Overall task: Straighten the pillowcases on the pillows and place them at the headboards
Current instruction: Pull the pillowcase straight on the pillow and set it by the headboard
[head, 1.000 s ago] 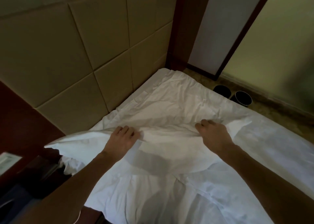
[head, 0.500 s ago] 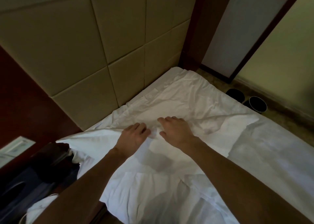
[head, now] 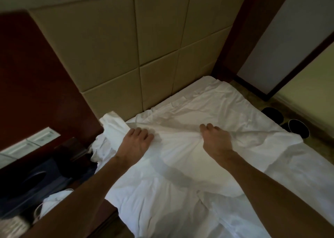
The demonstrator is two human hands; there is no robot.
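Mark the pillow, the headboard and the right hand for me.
pillow [head: 180,158], head view, on the smooth white case between the two hands.
headboard [head: 108,57], head view, on a beige padded panel.
right hand [head: 216,138], head view, on the back of the hand, fingers bunching the fabric.

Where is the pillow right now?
The pillow lies on the bed in the middle of the head view, under both hands, left hand and right hand, a little short of the padded headboard.
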